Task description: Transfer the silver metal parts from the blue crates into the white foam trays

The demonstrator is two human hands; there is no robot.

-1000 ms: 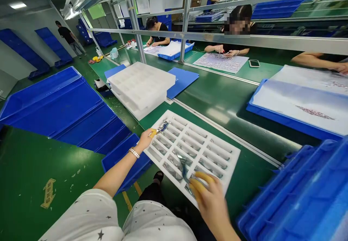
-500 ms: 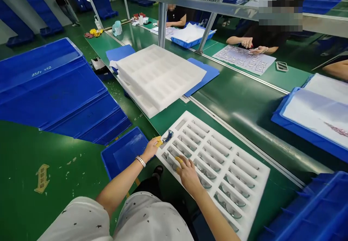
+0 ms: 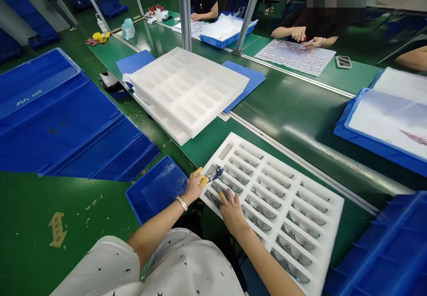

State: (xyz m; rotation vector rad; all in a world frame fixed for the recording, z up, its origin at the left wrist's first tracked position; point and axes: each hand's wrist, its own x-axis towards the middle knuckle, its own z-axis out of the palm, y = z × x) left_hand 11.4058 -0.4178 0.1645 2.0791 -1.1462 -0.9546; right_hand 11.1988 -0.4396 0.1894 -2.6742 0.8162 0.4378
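Note:
A white foam tray [image 3: 320, 189] with rows of slots lies on the green bench in front of me; most slots hold a shiny metal part. My left hand [image 3: 195, 187], with yellow finger cots, pinches one small shiny metal part [image 3: 215, 174] over the tray's near left corner. My right hand [image 3: 231, 210] rests on the tray's near edge, fingers bent down into a slot beside the left hand; what the fingertips touch is hidden.
A stack of empty white foam trays [image 3: 187, 91] sits on blue sheets behind. A small blue bin [image 3: 156, 188] stands left of my hands, wide blue trays [image 3: 60, 118] further left, blue crates [image 3: 387, 251] at the right. Other people work across the conveyor.
My right hand came from the tray's near right side to its left corner, next to the left hand. The left hand lowered its metal part toward the corner slots. The camera tilted down.

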